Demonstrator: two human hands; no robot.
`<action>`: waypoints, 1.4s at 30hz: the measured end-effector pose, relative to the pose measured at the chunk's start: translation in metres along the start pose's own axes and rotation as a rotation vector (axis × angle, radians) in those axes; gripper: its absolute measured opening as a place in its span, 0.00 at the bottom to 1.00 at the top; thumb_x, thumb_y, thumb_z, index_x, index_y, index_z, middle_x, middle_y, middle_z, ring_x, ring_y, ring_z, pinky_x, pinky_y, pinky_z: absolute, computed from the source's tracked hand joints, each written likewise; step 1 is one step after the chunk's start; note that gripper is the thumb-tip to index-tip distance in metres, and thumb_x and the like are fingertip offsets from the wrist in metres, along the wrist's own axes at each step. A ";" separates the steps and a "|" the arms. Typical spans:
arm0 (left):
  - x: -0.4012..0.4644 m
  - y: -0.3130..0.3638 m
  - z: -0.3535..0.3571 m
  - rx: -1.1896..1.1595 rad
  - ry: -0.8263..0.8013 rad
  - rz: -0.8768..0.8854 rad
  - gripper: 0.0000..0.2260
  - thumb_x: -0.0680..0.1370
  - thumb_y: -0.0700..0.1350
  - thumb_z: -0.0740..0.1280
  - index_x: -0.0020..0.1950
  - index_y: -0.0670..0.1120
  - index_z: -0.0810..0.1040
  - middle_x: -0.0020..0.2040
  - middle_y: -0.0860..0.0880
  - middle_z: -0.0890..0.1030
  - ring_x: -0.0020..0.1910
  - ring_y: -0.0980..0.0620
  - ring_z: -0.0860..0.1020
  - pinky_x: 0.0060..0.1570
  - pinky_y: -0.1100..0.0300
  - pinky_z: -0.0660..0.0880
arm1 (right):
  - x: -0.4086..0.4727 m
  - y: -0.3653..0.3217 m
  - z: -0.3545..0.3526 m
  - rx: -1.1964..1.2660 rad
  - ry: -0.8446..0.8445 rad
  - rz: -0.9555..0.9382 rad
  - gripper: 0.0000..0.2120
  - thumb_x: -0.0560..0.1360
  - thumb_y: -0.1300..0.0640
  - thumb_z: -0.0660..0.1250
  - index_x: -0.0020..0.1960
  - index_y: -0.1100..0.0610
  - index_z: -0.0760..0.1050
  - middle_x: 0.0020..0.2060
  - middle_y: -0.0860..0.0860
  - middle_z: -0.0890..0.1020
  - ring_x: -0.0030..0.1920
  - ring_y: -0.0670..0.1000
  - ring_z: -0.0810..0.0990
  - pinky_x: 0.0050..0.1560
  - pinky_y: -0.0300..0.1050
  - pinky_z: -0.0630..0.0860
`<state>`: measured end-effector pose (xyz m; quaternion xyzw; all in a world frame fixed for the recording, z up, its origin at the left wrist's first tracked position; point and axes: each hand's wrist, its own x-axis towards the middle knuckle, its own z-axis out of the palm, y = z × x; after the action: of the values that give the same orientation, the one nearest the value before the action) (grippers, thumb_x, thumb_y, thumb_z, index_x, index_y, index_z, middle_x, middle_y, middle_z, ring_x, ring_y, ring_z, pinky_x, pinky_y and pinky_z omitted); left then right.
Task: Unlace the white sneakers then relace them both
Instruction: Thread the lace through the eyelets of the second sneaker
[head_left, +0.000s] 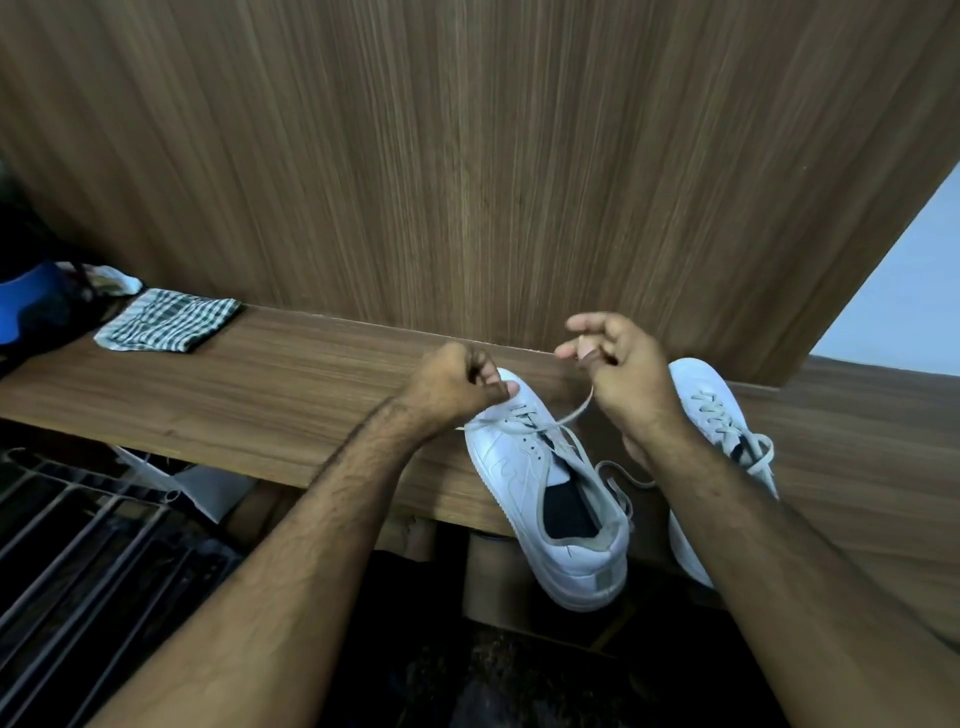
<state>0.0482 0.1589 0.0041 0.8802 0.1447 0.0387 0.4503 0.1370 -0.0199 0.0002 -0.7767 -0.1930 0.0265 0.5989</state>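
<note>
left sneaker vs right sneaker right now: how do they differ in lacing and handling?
The left sneaker is mostly unlaced, its lace running loose; the right sneaker is laced up its front. Both hands work the left sneaker: the left hand at its toe end, the right hand pinching its lace. The right sneaker sits untouched behind the right forearm. Both are white, toes toward the wood panel.

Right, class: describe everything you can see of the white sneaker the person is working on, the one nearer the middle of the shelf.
The white sneaker looks like smooth leather, with a dark lining and a grey heel collar. It stands upright on the wooden shelf, toe to the back panel, heel overhanging the front edge. Only its lowest eyelets seem laced. The left hand holds lace at the toe; the right hand pulls the lace up.
</note>
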 end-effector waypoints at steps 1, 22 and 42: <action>-0.006 0.003 0.001 -0.061 -0.145 -0.016 0.15 0.76 0.53 0.76 0.40 0.42 0.82 0.32 0.50 0.80 0.30 0.55 0.75 0.32 0.61 0.73 | 0.003 -0.001 -0.003 0.026 0.124 -0.083 0.08 0.83 0.62 0.63 0.58 0.54 0.79 0.44 0.46 0.87 0.47 0.42 0.83 0.49 0.37 0.74; 0.007 -0.012 0.019 0.377 -0.093 0.144 0.11 0.74 0.42 0.77 0.56 0.47 0.82 0.55 0.46 0.79 0.54 0.48 0.79 0.56 0.53 0.76 | -0.007 0.002 -0.003 -0.710 -0.451 -0.068 0.12 0.76 0.62 0.64 0.45 0.44 0.78 0.36 0.38 0.85 0.42 0.40 0.82 0.51 0.45 0.79; 0.007 -0.023 0.016 0.373 -0.169 0.122 0.10 0.79 0.35 0.65 0.56 0.47 0.78 0.51 0.48 0.69 0.49 0.50 0.72 0.56 0.53 0.74 | -0.012 0.013 0.032 -0.515 -0.412 0.198 0.12 0.76 0.60 0.70 0.35 0.52 0.80 0.30 0.44 0.82 0.34 0.44 0.79 0.41 0.44 0.76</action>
<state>0.0529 0.1610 -0.0249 0.9556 0.0573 -0.0354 0.2868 0.1206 0.0023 -0.0234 -0.8957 -0.2339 0.1915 0.3261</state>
